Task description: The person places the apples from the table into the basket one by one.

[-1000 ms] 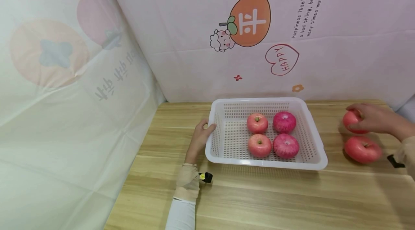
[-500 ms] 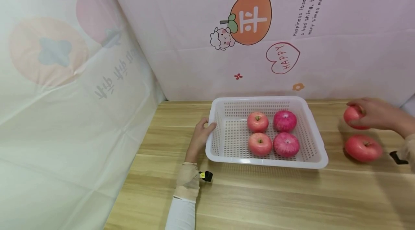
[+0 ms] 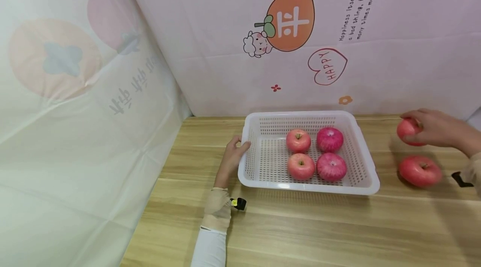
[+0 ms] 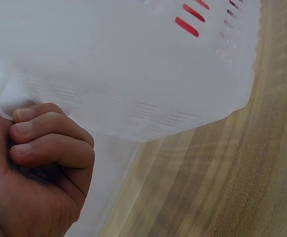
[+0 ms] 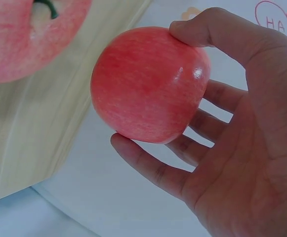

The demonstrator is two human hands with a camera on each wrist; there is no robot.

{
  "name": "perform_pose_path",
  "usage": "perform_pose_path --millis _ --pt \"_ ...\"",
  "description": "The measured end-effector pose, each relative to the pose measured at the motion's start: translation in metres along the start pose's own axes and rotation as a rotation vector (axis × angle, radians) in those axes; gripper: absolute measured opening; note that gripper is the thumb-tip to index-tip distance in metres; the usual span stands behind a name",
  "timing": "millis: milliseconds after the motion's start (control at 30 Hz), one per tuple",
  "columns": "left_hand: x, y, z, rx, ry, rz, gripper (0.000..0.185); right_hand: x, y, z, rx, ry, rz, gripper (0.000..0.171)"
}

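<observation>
Gripping white basket (image 3: 308, 188) by left rim: left hand (image 3: 230, 159). Two apples (image 3: 298, 141), two darker pink fruits (image 3: 330, 139) are sitting inside. Farther right, right hand (image 3: 436, 129) is pinching red apple (image 3: 405, 130) above table (image 3: 319, 229), beyond loose apple (image 3: 419, 172). Seemingly pick-up step; next move is calling for steady grip, clear of loose apple.

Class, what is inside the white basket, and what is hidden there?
Inside the basket sit two red apples and two round pink fruits. The basket's bottom directly beneath them is covered.
</observation>
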State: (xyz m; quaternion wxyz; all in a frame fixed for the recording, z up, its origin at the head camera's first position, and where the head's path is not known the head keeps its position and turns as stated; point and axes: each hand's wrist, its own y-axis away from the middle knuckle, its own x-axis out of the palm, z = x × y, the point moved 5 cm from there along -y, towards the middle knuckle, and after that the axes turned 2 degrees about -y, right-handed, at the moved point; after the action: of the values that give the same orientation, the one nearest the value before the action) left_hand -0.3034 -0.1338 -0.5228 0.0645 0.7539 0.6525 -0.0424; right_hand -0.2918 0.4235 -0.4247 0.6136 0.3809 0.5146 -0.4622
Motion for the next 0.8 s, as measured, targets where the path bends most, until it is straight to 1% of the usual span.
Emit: perform_pose_path --millis 300,533,633,800 --pt "-0.001 0.0 0.0 0.003 -0.011 -0.001 0.027 -0.011 0.0 0.023 0.026 0.036 0.036 0.074" --pt "-0.001 0.001 0.0 -0.001 -0.014 0.002 0.027 -0.015 -0.003 0.037 0.013 0.051 0.043 0.074" --pt "-0.001 0.001 0.0 -0.002 -0.015 0.002 0.027 -0.017 -0.005 0.042 0.001 0.053 0.035 0.072" --pt "0.0 0.0 -0.001 -0.005 -0.011 -0.002 0.027 -0.021 -0.007 0.05 -0.044 0.051 -0.003 0.071"
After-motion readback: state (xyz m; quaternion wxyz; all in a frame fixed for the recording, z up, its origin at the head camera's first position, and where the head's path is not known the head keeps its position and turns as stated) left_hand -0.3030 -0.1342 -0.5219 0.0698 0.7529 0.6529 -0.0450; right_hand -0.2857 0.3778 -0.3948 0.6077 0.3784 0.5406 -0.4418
